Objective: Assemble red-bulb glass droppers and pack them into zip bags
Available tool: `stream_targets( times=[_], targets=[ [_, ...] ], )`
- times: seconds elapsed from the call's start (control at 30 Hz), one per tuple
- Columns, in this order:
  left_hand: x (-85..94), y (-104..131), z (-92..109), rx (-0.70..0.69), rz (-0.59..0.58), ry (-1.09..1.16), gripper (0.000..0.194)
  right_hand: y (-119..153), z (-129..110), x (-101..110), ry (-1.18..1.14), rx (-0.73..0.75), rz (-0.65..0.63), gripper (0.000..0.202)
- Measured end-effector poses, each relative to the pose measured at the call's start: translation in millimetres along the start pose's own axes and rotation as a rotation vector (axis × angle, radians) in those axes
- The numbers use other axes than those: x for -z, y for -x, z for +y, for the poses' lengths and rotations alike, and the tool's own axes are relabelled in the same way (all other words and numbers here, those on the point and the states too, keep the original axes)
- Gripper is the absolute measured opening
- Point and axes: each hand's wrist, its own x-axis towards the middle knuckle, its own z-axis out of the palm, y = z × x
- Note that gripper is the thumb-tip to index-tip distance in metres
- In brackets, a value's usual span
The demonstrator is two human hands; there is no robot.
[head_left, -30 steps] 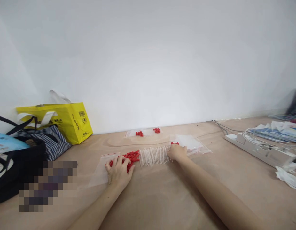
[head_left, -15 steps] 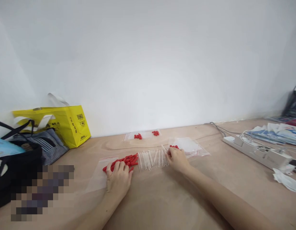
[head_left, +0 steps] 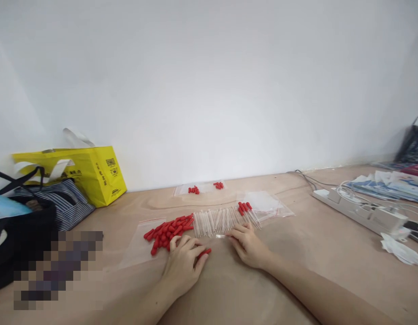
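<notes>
My left hand (head_left: pixel 183 262) pinches a red rubber bulb (head_left: pixel 205 253) between thumb and finger, just in front of the red bulb pile (head_left: pixel 166 232). From the fingertips of my right hand (head_left: pixel 248 246) a clear dropper tube (head_left: pixel 220 236) points left, toward that bulb; the two are apart. Behind both hands lies a row of clear tubes (head_left: pixel 214 221), side by side. To its right, several droppers with red bulbs on their ends (head_left: pixel 246 208) rest together beyond my right hand. The pile lies partly on a clear zip bag (head_left: pixel 136 246).
Another clear bag (head_left: pixel 261 201) lies behind the droppers. By the wall, a flat bag (head_left: pixel 180 189) bears small red bulbs. A yellow bag (head_left: pixel 107 176) and dark bags stand left. At right are a power strip (head_left: pixel 351 212) with cables, a crumpled tissue (head_left: pixel 401 249) and packets (head_left: pixel 385 185).
My left hand has come off the pile, moving right and nearer with a red bulb. My right hand has left the droppers and drawn nearer, now with a clear tube at its fingertips.
</notes>
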Motion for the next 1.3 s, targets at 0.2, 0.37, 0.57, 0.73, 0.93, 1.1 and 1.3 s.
stream_targets(
  times=[0.2,0.37,0.57,0.73,0.93,1.1,1.3],
  targets=[
    [-4.4,-2,1,0.056,0.032,0.038,0.02,1,-11,0,-0.082,-0.018,-0.007,0.018],
    [-9.4,-3,-1,0.079,0.033,0.083,0.018,1,-21,-1,-0.112,-0.016,-0.002,0.019],
    [-3.6,-4,2,0.072,0.025,0.117,0.017,1,-25,-3,-0.124,0.013,-0.016,0.02],
    [-4.4,-4,3,0.09,0.029,0.134,0.015,2,-23,-5,-0.111,0.077,-0.004,0.021],
    [-5.9,-4,4,0.094,0.045,0.147,0.016,2,-20,-5,-0.057,0.149,-0.013,0.024],
    [-4.5,-3,7,0.039,0.036,0.14,0.015,1,-17,-4,0.014,0.224,0.004,0.025],
    [-7.6,-2,7,-0.012,0.099,0.125,0.015,1,-18,-10,0.053,0.239,0.039,0.025]
  ],
)
